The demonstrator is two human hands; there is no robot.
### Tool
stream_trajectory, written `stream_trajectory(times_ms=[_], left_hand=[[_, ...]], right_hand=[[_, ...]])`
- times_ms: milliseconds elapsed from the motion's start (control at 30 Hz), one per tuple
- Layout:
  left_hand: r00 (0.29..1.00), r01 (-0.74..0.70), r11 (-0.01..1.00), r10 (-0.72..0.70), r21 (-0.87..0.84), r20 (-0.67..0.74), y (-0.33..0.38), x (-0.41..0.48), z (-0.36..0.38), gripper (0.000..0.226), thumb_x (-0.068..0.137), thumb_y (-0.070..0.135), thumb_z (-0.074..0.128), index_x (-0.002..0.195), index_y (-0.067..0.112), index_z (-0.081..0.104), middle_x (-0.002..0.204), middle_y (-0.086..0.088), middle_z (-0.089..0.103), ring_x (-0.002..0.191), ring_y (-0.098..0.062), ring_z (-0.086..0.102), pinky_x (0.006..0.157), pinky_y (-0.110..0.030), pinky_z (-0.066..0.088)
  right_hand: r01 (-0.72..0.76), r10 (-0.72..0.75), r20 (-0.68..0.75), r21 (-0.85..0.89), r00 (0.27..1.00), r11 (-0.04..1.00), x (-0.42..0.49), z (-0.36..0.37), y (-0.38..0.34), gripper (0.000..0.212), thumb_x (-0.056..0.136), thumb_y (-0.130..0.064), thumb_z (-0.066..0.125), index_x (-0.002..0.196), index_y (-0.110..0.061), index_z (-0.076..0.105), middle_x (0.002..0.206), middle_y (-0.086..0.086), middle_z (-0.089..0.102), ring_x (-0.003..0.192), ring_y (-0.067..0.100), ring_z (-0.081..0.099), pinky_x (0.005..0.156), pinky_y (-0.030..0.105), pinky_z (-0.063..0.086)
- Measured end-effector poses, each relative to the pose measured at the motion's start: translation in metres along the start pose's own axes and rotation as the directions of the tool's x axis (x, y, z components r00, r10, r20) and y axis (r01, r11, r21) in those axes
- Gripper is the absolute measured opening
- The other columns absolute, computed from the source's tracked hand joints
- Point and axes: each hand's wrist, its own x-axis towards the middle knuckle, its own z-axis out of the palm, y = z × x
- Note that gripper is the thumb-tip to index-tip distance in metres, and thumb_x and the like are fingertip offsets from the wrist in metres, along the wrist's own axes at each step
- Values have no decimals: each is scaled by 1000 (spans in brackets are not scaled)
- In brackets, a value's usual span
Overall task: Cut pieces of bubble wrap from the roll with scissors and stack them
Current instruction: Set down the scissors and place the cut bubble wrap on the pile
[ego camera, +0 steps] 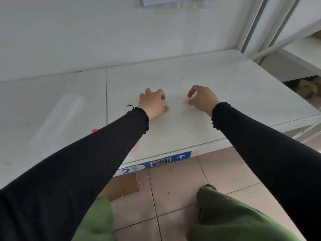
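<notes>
Now my left hand point(152, 104) and right hand point(202, 100) rest mid-frame on the white surface point(243, 87), fingers point(162, 95) curled. I cannot tell if they pinch the faint bubble wrap sheet point(177, 115) there. The bubble wrap roll point(59, 119) lies at the left, and the pink scissors point(94, 130) peek out by my left sleeve point(104, 145).

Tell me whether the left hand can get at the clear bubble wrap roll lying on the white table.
Probably yes. The clear bubble wrap roll lies on the white table to the left of the left hand, with only bare tabletop between them. Whether that hand grips anything is unclear.
</notes>
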Motion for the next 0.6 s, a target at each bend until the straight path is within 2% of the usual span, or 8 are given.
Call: stream_trajectory(times_ms=[100,167,233,333,433,500,600], left_hand=[[1000,22,999,-22,-26,-2,5,1,1,39,88,29,70,124,20,57,131,-11,41,123,-35,42,87,-32,42],[999,36,994,-37,-104,-9,9,2,4,37,86,27,72,120,20,60,129,-10,42,120,-35,48,93,-40,51],[999,18,988,-22,-153,-28,18,4,11,35,89,26,70,121,18,61,129,-10,42,121,-34,48,95,-44,52],[998,-46,991,40,-124,-53,37,10,25,34,96,23,61,130,18,60,135,-11,45,127,-32,44,100,-39,46],[994,-105,993,103,-56,-39,49,14,35,37,98,21,58,135,17,57,138,-12,44,129,-34,42,104,-34,39],[987,-145,988,148,54,-60,49,14,37,41,98,25,59,138,17,55,148,-12,37,136,-36,33,107,-33,33],[973,-202,948,224,246,-61,41,14,35,48,100,35,52,144,17,49,165,-6,23,153,-31,12,115,-41,27]], right_hand=[[-44,46,-3,160,999,986,1,-3,4,16,85,-7,66,94,-20,62,100,2,54,73,19,51,61,27,38],[-46,51,-24,190,998,981,2,-8,9,19,85,-3,64,94,-20,64,90,-4,49,68,16,47,56,25,35],[-34,45,-58,184,997,982,2,-16,16,21,86,-2,63,96,-19,65,89,-4,47,67,13,46,54,25,35],[-5,21,-123,128,992,992,4,-33,32,23,88,-2,62,106,-15,65,108,2,49,81,19,51,58,24,37],[6,-4,-160,11,987,1000,7,-47,53,28,91,-7,63,119,-12,65,119,7,50,95,23,52,73,28,40],[7,-15,-144,-55,990,998,10,-49,65,32,94,-13,63,125,-15,64,130,10,53,110,28,55,84,31,41],[63,-89,-150,-168,985,984,10,-44,73,33,99,-16,56,132,-15,63,141,7,54,126,33,47,98,31,35]])
